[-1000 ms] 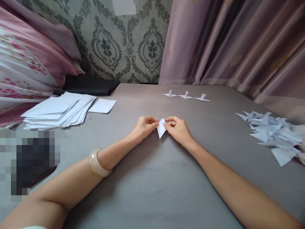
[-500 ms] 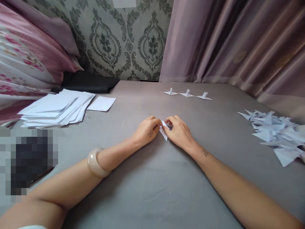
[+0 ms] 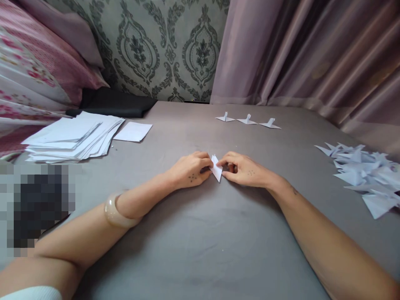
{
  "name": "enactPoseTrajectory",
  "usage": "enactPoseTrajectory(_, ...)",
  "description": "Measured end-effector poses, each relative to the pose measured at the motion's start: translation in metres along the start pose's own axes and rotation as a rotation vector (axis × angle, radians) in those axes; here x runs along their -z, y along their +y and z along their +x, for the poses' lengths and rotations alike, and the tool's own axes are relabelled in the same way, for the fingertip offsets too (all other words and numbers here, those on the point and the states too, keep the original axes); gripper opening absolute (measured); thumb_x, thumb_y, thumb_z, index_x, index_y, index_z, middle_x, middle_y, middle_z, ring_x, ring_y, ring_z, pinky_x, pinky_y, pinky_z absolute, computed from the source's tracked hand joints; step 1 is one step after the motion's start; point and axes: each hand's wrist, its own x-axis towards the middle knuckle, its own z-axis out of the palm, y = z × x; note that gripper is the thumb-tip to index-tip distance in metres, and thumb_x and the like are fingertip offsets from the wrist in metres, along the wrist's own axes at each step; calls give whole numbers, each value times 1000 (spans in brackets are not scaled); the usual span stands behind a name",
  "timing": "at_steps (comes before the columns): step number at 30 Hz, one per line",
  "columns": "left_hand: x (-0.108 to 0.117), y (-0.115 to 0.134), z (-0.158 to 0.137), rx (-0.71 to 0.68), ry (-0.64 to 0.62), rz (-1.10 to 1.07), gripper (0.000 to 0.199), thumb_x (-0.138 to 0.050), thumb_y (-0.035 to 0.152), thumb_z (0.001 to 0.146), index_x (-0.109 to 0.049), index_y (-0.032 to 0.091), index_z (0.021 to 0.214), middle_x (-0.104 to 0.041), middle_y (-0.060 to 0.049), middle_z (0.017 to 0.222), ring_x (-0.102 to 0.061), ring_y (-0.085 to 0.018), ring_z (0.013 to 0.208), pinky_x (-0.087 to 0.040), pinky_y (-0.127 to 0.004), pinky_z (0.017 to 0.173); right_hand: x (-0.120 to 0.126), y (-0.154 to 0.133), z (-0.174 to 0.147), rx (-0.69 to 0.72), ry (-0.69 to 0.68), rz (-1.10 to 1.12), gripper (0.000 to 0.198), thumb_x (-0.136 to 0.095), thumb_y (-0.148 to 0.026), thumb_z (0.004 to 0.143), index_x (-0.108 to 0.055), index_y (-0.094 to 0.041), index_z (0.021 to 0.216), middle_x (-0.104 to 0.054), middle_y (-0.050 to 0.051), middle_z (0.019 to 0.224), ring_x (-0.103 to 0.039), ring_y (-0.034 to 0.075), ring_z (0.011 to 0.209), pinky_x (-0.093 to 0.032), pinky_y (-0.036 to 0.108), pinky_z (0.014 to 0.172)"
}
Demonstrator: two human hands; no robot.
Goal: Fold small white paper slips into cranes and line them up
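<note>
A small white folded paper (image 3: 216, 170), kite-like with a point towards me and two narrow tips at the far end, is between my hands just above the grey cloth. My left hand (image 3: 194, 170) pinches its left edge between thumb and fingers. On the other side, my right hand (image 3: 245, 168) has thumb and forefinger at the right edge, the other fingers curled under. The undersides of the fingertips are hidden.
A stack of white paper sheets (image 3: 71, 135) lies at the left, with a smaller square paper (image 3: 133, 131) beside it. Three folded paper birds (image 3: 248, 119) stand in a row at the back. A heap of folded paper pieces (image 3: 365, 166) is at the right.
My right hand has turned and shifted outward to the paper's right edge, and more of the folded paper shows. My left hand stays on its left edge. The view has tilted slightly down.
</note>
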Motion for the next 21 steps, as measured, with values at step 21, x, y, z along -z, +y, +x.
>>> enactPoseTrajectory(21, -6, -7, 7, 183, 93, -286, 14, -53, 22, 82, -65, 16, 84, -61, -3, 80, -55, -12, 69, -43, -22, 63, -13, -6, 4, -62, 179, -37, 16, -53, -26, 82, -67, -21, 79, -63, 1, 82, -54, 11, 66, -40, 24, 64)
